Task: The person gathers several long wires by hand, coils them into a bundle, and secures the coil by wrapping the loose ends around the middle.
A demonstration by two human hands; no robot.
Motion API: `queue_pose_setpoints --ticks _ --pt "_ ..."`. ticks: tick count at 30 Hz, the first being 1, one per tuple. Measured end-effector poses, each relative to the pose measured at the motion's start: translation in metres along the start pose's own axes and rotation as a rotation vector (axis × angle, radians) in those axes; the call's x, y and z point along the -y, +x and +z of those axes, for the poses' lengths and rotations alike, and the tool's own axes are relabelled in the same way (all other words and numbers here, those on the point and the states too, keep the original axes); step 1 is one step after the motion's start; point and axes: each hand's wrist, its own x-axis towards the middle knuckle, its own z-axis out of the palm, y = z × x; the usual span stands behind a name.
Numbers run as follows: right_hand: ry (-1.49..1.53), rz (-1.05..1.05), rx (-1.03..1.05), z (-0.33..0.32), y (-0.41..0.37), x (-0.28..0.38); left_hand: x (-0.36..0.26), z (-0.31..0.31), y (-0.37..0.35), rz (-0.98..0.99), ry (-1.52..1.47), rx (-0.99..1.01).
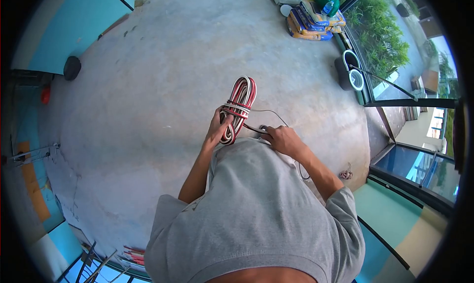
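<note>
A long bundle of red, white and dark cable (243, 91) is held up in front of my body, with wraps of cable around its middle. My left hand (216, 129) is closed around its lower left side, thumb across the strands. My right hand (285, 140) is pinched on a dark length of cable (254, 129) running from the bundle, close to the front of my grey shirt (274, 199). From the bundle, a thin pale strand curves over toward my right hand. A loose loop hangs below my right forearm.
A small cable coil (346, 175) lies on the concrete floor (163, 75) at right. Stacked bags (310, 24) and a black bucket (345, 68) stand by the glass at upper right. A dark round object (72, 68) rests by the left wall. Red rods (134, 256) lie at lower left.
</note>
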Motion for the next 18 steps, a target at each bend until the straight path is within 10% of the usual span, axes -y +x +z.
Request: queue_pose_setpoints --ticks 6,18 --pt "-0.162 -0.177 -0.111 -0.017 0.003 -0.002 -0.068 -0.014 -0.022 -0.175 -0.018 0.356" --pt "-0.2 -0.239 -0.104 -0.009 0.013 0.031 -0.012 -0.008 -0.008 -0.19 0.319 0.191"
